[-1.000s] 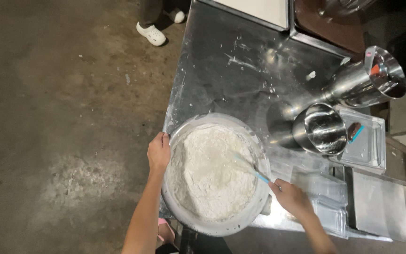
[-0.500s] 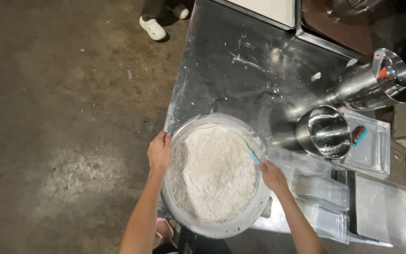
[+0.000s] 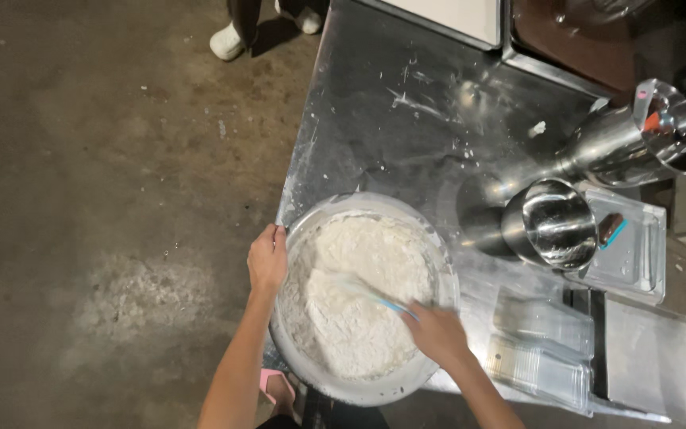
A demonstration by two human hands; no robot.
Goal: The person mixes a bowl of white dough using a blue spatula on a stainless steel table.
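A large metal bowl point(image 3: 445, 262) full of white flour point(image 3: 359, 270) stands near the front left corner of a steel table point(image 3: 391, 135). My left hand point(image 3: 267, 260) grips the bowl's left rim. Over the bowl's right side, my right hand point(image 3: 436, 331) holds a blue-handled stirring tool point(image 3: 375, 295), blurred by motion, with its end down in the flour.
Two shiny metal cups point(image 3: 553, 222) point(image 3: 637, 135) stand right of the bowl. Clear plastic trays point(image 3: 541, 349) and a clear lidded box point(image 3: 637, 242) lie at the table's right. The concrete floor point(image 3: 97, 199) lies left; another person's white shoes point(image 3: 228, 40) show at the top.
My right hand has swept the tool from the bowl's right edge toward its middle and front. The left hand stays on the rim.
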